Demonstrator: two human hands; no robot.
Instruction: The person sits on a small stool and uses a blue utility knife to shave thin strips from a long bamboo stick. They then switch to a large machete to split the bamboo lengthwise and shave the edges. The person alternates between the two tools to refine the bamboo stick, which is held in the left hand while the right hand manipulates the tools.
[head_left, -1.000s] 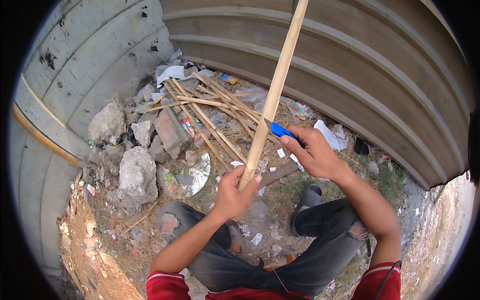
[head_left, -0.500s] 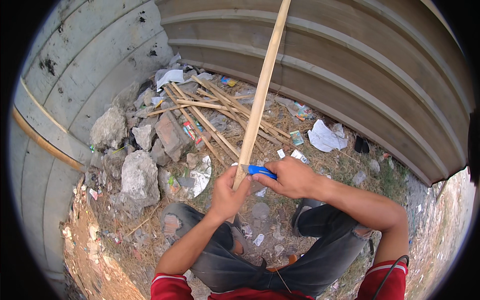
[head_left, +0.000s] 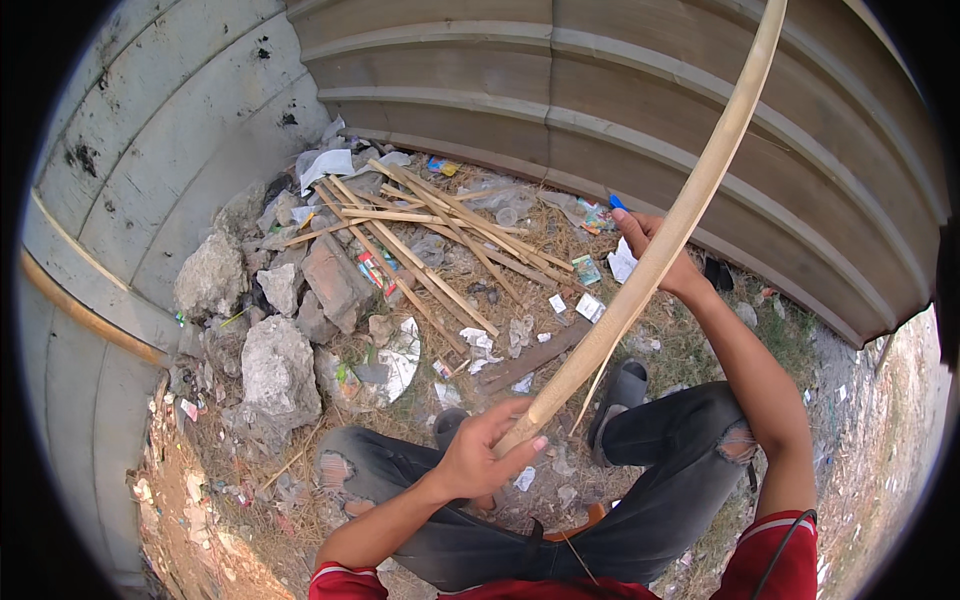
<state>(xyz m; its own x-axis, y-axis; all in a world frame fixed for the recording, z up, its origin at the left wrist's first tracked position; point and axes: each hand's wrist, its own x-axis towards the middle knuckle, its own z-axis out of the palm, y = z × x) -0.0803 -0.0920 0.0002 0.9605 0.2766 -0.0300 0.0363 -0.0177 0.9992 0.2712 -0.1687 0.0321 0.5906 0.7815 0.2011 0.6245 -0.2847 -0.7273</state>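
My left hand (head_left: 487,452) is closed round the near end of a long, pale strip of wood or bamboo (head_left: 690,205), which slants up to the far right and bends slightly. From the strip's underside a thin sliver (head_left: 598,385) hangs down. Beyond the strip, my right hand (head_left: 684,274) grips a blue utility knife (head_left: 617,203); the strip hides part of this hand, and only the knife's blue tip shows past the fingers. Several similar strips (head_left: 430,270) lie in a loose, crossed pile on the ground ahead.
Rocks and broken concrete (head_left: 278,370) are heaped at the left, beside a grey panel wall (head_left: 190,130). A brown corrugated metal sheet (head_left: 450,75) stands across the back and right. Paper scraps (head_left: 405,360) and wrappers litter the ground. A dark flat plank (head_left: 530,358) lies near my feet.
My right hand has moved away up the strip with the knife, from beside my left hand. The strip now leans further right, and my left hand sits lower and nearer. A sliver now hangs from it.
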